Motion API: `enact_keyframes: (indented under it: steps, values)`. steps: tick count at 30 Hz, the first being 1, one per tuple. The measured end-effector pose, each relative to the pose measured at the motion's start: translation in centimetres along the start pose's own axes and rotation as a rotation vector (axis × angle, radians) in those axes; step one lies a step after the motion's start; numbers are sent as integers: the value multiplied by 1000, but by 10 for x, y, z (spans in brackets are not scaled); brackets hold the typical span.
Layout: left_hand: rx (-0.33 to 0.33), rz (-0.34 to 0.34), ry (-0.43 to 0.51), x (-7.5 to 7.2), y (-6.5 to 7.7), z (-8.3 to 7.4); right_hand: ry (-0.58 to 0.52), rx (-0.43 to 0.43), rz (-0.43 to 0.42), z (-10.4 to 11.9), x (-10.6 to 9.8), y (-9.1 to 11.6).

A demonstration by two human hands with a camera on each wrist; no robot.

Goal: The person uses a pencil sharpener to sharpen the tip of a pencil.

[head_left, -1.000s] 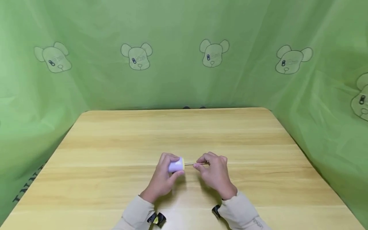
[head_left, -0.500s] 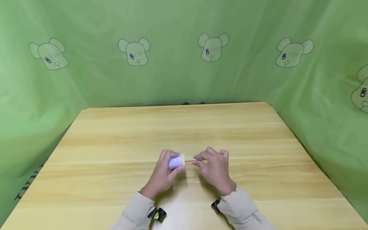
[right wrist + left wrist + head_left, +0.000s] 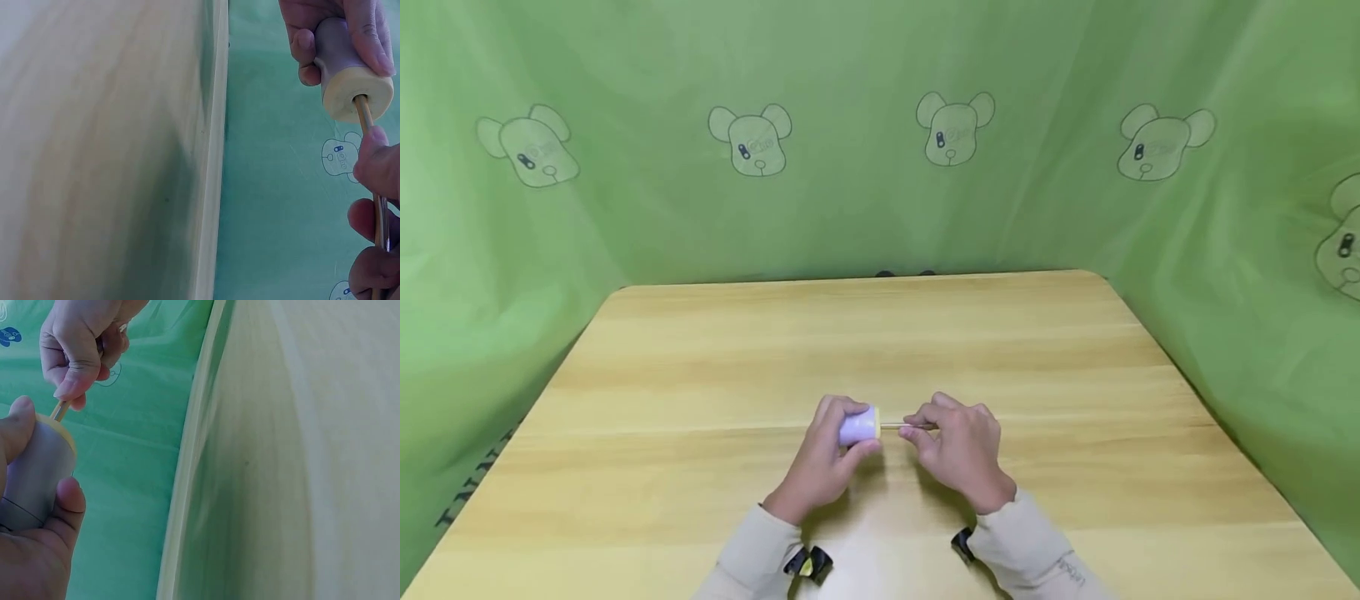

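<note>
A lavender cylinder, which looks like a pencil sharpener (image 3: 859,426), has a pale yellow end with a round hole. My left hand (image 3: 822,457) grips it from the left, fingers over the top and thumb below. It lies sideways above the table. A thin gold-brown pencil (image 3: 891,426) runs into the hole, as the right wrist view shows; its inner tip is hidden. My right hand (image 3: 962,450) pinches the pencil's shaft between thumb and fingers, a short way from the yellow end. In the left wrist view the sharpener (image 3: 44,465) hides part of the left hand.
Both hands are over the near middle of a wooden table (image 3: 880,350). A green cloth (image 3: 850,217) with printed bear heads hangs behind and beside the table. Black straps are at both cuffs.
My right fingers have shifted slightly along towards the sharpener, so less of the pencil shows between. The left hand keeps its grip. The head view has tilted a little.
</note>
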State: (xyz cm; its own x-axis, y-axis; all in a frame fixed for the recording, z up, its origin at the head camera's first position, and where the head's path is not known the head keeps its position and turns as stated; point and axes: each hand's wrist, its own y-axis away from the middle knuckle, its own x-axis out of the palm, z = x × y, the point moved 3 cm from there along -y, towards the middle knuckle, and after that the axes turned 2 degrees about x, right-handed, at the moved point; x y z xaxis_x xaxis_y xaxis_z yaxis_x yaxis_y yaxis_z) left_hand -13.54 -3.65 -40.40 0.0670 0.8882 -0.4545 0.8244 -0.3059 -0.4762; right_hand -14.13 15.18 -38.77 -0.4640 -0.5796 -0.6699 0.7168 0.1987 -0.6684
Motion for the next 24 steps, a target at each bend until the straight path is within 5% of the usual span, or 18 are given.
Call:
enact_keyframes:
  steps: [9,15,18,22,24]
  values:
    - [-42,28,-12,0,-3,1,-44,98,116,-3,-1,-2]
    - [55,12,-39,2,-1,-1,-140,353,387,-6,-2,-3]
    - [108,25,-28,3,-2,-3,-276,460,544,-10,-3,-5]
    - [131,58,-8,3,-3,-6,-492,494,705,-17,-2,-4]
    - [106,52,-10,2,-3,-6,-532,442,721,-18,-1,-4]
